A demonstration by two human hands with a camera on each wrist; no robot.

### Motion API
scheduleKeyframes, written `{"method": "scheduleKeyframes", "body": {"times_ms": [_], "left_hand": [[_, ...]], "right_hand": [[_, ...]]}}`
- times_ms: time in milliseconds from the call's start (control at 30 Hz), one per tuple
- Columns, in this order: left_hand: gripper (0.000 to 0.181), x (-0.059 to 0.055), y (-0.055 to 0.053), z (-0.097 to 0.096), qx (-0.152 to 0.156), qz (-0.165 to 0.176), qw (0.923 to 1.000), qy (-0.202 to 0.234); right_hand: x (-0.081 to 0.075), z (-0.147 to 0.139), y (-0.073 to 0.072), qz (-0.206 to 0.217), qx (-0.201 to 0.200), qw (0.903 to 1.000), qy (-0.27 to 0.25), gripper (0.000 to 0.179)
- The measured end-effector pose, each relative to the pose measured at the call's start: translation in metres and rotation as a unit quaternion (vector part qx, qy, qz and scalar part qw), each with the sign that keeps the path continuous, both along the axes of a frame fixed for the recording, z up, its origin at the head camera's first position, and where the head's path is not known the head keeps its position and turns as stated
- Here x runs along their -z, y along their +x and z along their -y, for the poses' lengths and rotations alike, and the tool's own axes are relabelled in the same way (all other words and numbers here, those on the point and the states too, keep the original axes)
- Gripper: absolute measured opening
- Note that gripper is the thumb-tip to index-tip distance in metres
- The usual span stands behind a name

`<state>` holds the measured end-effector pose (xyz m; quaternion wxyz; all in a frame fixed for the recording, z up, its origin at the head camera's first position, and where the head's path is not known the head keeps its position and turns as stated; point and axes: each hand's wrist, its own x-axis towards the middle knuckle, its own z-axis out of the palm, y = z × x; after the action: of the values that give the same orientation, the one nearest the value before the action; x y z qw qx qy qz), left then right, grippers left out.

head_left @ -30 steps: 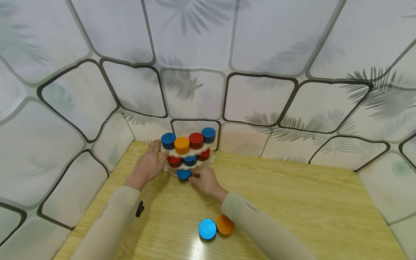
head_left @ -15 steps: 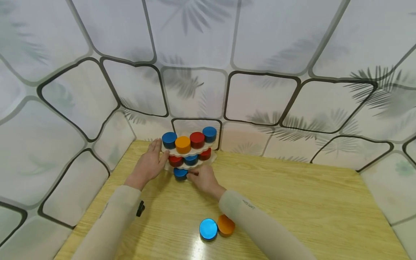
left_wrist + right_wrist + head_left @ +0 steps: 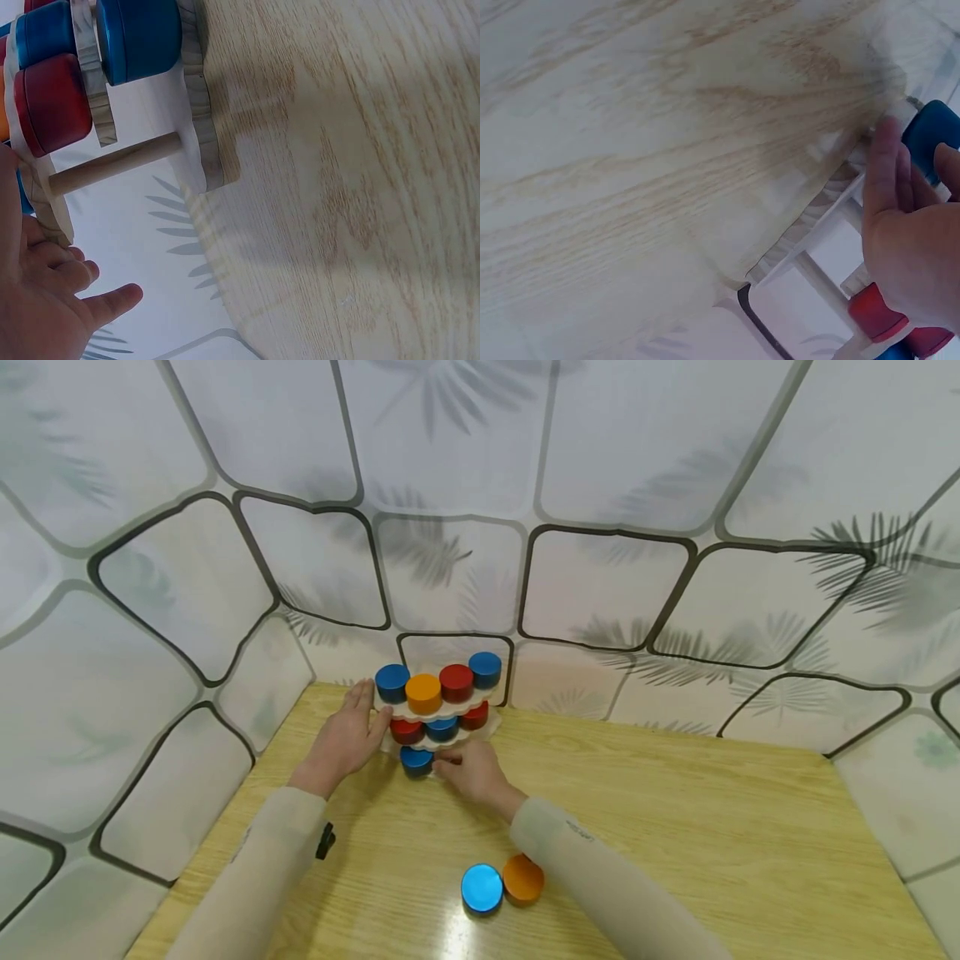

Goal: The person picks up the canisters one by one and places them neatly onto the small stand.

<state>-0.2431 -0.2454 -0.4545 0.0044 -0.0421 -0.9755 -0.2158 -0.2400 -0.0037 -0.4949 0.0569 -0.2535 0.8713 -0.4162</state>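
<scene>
A three-tier wooden stand with scalloped boards [image 3: 457, 712] bears small round tins. My left hand [image 3: 347, 733] holds the left end of its top tier, thumb at the front and fingers along the side. In the left wrist view, the fingers [image 3: 56, 266] lie at the board's edge, close to a wooden dowel [image 3: 120, 163]. My right hand [image 3: 474, 774] pinches a blue tin [image 3: 416, 762] at the bottom tier. That blue tin [image 3: 932, 133] sits between thumb and fingers in the right wrist view. Blue, orange [image 3: 423, 693] and red [image 3: 456, 683] tins line the top tier.
A bright blue tin [image 3: 482, 888] and an orange tin [image 3: 522, 880] lie side by side near the front of the wooden table [image 3: 675, 827], beside the right sleeve. Red [image 3: 407, 731] and blue tins fill the middle tier. A patterned wall [image 3: 600, 585] stands close behind the stand.
Held in my right hand, the blue tin at the bottom tier has shifted a little to the left. My left hand stays at the stand's left end.
</scene>
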Motion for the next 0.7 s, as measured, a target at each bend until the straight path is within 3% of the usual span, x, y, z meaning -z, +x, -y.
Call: {"method": "scheduleKeyframes", "body": {"times_ms": [300,700], "left_hand": [[0.077,-0.001,0.0,-0.001,0.002,0.0,1.0,0.0],[0.077,0.001,0.001,-0.002,0.001,-0.009,1.0,-0.003]], "right_hand": [[-0.01,-0.024,0.002,0.039,0.024,0.9989,-0.008,0.022],[-0.016,-0.069,0.019,0.082,0.042,0.9954,-0.028,0.029]]}}
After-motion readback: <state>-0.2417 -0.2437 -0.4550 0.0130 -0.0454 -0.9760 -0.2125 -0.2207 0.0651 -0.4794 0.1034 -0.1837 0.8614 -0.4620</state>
